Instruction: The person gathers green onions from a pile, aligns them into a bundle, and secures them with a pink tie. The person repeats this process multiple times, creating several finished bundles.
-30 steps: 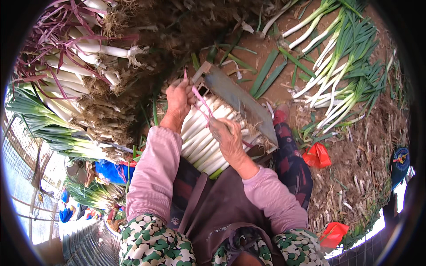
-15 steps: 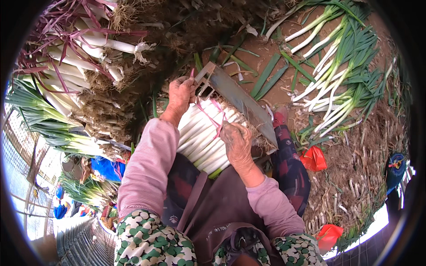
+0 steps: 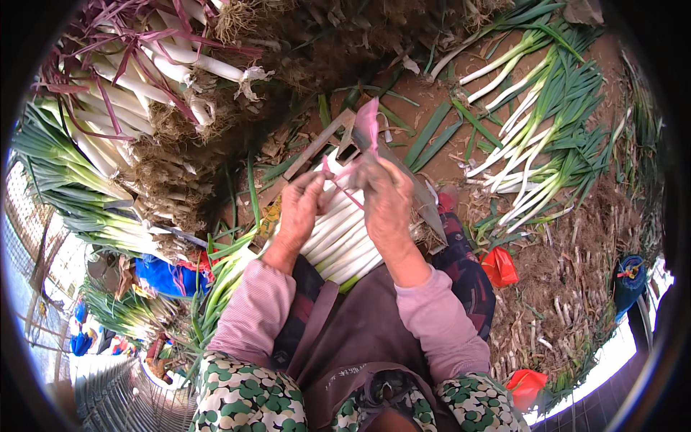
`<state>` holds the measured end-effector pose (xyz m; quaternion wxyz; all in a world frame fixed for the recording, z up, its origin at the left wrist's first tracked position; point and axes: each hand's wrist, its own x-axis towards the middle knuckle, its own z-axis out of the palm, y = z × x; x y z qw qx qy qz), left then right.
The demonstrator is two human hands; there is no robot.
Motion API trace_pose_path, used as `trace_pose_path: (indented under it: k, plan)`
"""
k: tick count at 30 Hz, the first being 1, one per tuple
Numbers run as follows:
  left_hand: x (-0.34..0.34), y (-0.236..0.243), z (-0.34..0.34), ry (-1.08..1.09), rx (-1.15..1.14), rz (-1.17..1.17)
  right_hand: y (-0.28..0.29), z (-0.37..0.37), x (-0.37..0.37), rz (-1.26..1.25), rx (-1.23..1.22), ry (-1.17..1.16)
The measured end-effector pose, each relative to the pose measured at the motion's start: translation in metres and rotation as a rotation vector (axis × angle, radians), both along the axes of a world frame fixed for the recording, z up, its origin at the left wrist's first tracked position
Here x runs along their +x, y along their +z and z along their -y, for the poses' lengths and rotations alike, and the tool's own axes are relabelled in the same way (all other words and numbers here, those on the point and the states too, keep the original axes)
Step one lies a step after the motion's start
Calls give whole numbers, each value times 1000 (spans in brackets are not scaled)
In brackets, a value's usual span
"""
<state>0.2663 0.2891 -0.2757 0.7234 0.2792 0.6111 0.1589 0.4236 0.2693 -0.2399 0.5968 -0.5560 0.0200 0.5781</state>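
A bundle of green onions (image 3: 342,237) with thick white stalks lies between my knees, its root ends against a wooden frame (image 3: 317,147). Over its far end, a pink plastic strip (image 3: 368,124) is drawn between my hands. My left hand (image 3: 301,210) pinches one end of the strip at the bundle's left side. My right hand (image 3: 385,205) is closed on the other part, whose wide loose end stands up above the fingers. Part of the strip crosses the white stalks under the hands. The fingers hide where its ends meet.
Tied onion bundles (image 3: 137,93) are piled at the far left, roots facing inward. Loose green onions (image 3: 540,137) lie on the soil at the right. Red plastic pieces (image 3: 499,266) and dry root litter (image 3: 554,302) are beside my right leg.
My left hand has come down and nearer the body. My right hand has risen toward the far end, lifting the strip's loose end. More green leaves show left of the bundle.
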Motion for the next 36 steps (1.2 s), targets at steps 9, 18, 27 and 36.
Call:
trace_pose_path:
  k: [9, 18, 27, 36]
  plan:
    - [-1, -2, 14, 267, -108, 219, -4, -42, -31, 1084, 400, 486]
    - [-4, -6, 6, 419, -138, 354, -56, 29, -35, 908, 52, 743]
    - [4, 16, -6, 682, -20, 383, -53, 20, -22, 817, 162, 863]
    - [20, 8, -5, -2, 325, -140, -49, 21, -17, 687, 146, 754]
